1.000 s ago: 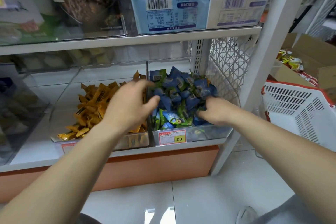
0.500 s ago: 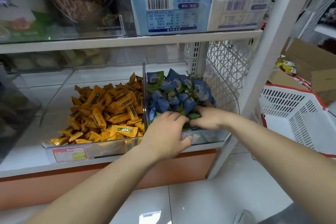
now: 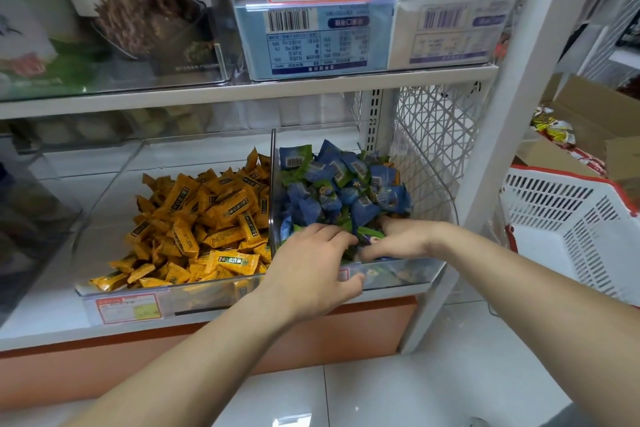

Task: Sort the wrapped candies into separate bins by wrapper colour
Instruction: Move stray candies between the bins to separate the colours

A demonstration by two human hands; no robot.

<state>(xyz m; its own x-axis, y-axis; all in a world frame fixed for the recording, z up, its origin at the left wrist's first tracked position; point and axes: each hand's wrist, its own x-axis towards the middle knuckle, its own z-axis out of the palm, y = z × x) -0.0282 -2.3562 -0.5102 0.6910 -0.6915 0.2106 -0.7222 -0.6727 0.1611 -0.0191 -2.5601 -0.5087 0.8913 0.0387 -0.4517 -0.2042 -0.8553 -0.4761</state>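
Low on a white shop shelf, two clear bins are sitting: one bin of yellow candies, another bin of blue candies. Left hand and right hand are curling into the blue heap; I cannot tell what either is holding.

Two clear plastic bins: one heap of orange-yellow wrapped candies, one of blue and green wrapped candies (both too many to count). Two hands: left hand, right hand. One red-rimmed white slatted plastic basket.
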